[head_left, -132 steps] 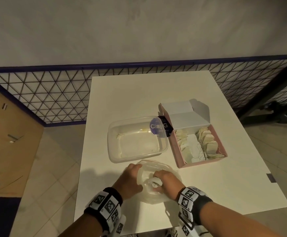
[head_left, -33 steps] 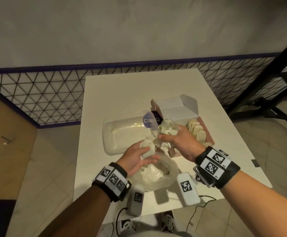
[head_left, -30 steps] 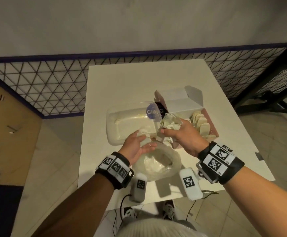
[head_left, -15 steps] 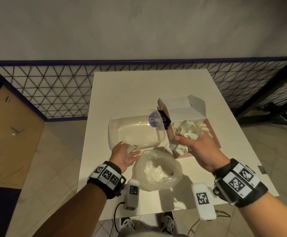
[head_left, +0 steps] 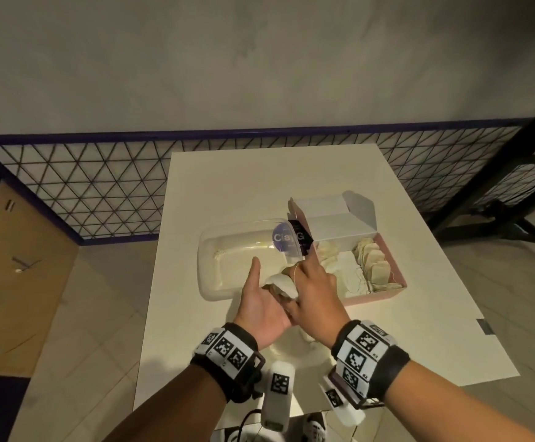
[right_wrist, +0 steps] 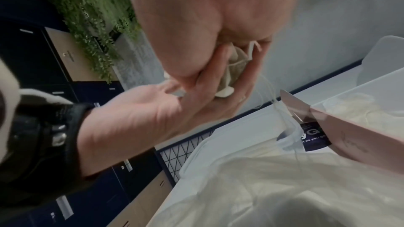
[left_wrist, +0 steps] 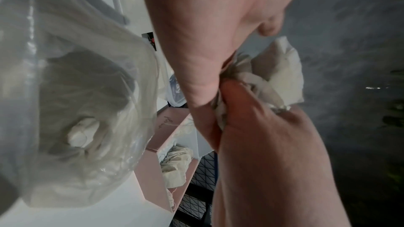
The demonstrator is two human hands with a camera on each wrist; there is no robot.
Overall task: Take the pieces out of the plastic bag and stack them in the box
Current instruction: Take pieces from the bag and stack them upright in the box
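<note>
From the head view, a white table (head_left: 260,193) is filling the middle of the frame, standing on a pale tiled floor, with a black triangle-mesh fence (head_left: 84,189) running across behind it and a bare grey wall above. At the left edge a tan cabinet (head_left: 14,275) is showing. Low in the centre, the left hand (head_left: 261,309) is lying palm up with its forefinger stretched out, and the right hand (head_left: 315,298) is pressing down onto it, forefinger also pointing away; between them they are pinching a small bunch of pale pieces (head_left: 280,283). Just beyond the hands a clear plastic tub (head_left: 215,266) is sitting, and to its right the pink box (head_left: 397,269), lid open, is holding a row of pieces.

In the left wrist view, the plastic bag (left_wrist: 87,92) is taking up the left side, lying on the table with more pieces inside; the thumbs of both hands are gripping the crumpled pieces at centre right.

In the right wrist view, the bag is spreading across the bottom right, the box corner is poking in from the right, and dark lockers (right_wrist: 32,61) and green foliage (right_wrist: 91,15) are blurring at the upper left.
</note>
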